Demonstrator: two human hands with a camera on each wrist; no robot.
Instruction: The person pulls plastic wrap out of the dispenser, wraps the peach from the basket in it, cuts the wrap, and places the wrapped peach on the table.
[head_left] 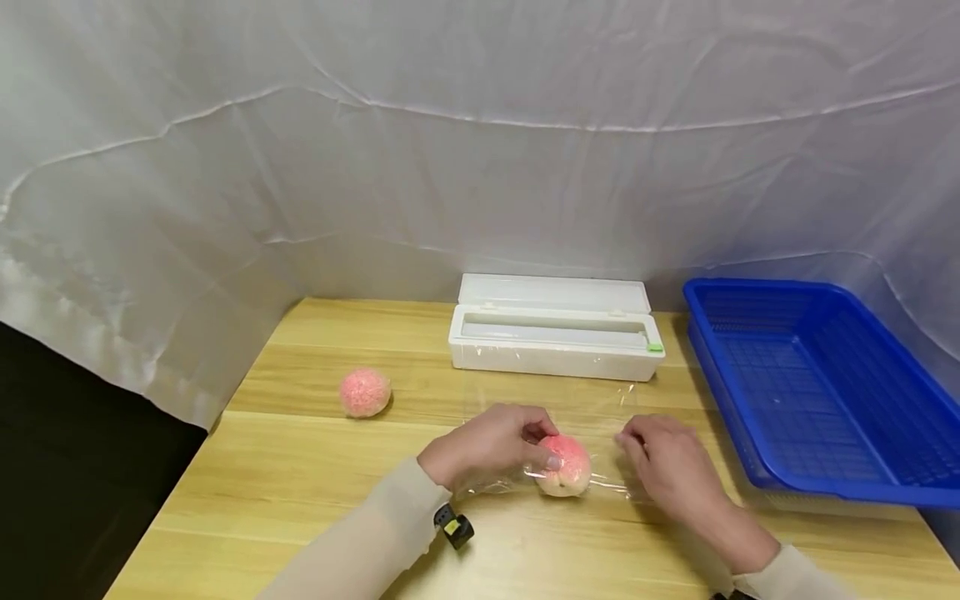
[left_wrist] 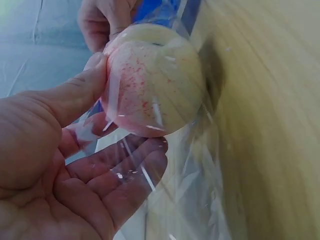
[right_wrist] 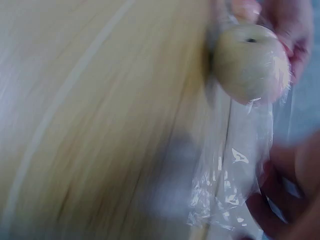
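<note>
A pink and cream peach (head_left: 564,467) is held in my left hand (head_left: 491,446), thumb on its side, with clear film (head_left: 498,482) over it. In the left wrist view the peach (left_wrist: 152,82) shows film stretched across it and across the fingers of my left hand (left_wrist: 85,165). My right hand (head_left: 671,471) pinches the film's right side, apart from the peach. The right wrist view shows my right hand (right_wrist: 290,190) at the crinkled film (right_wrist: 225,175), with the peach (right_wrist: 250,65) beyond it.
A second pink peach (head_left: 365,392) lies on the wooden table (head_left: 247,500) at the left. Behind the hands stands a white box (head_left: 555,358) with its lid raised and a roll inside. A blue basket (head_left: 795,483) is at the right, and a grey curtain (head_left: 480,183) hangs behind.
</note>
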